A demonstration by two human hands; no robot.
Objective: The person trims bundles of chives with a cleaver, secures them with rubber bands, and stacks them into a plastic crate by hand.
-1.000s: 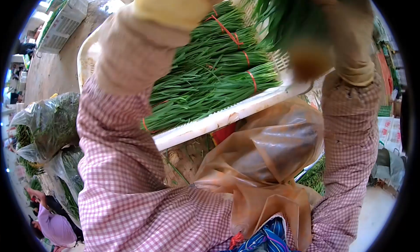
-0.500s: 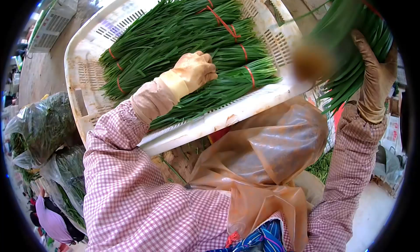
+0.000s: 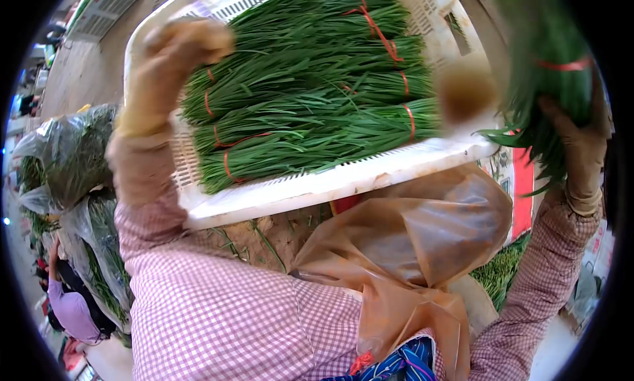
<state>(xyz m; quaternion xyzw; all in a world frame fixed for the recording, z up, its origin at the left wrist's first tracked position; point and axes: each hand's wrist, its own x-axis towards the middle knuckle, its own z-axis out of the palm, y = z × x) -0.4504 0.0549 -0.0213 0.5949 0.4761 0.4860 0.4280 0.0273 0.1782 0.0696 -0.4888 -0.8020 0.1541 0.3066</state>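
A white plastic crate [image 3: 297, 183] holds several bundles of long green leaves [image 3: 310, 116] tied with red bands. My left hand [image 3: 188, 47], gloved and blurred by motion, is over the crate's left end, its fingers curled together; whether anything is in them is too smeared to tell. At the far right my right hand [image 3: 578, 140], also gloved, grips another red-banded green bundle [image 3: 564, 83] from below, beside the crate's right end. The leaf tips hang down around that hand.
Clear bags of greens [image 3: 72, 156] lie at the left, near a person in a purple top [image 3: 71, 309]. Another crate [image 3: 105, 11] stands at the upper left. An orange-brown plastic sheet [image 3: 416, 229] covers my lap. More greens [image 3: 505, 268] lie at the lower right.
My left hand has left the middle bundles for the crate's left end. My right hand still holds its bundle, now further right and lower. The crate appears shifted right in view.
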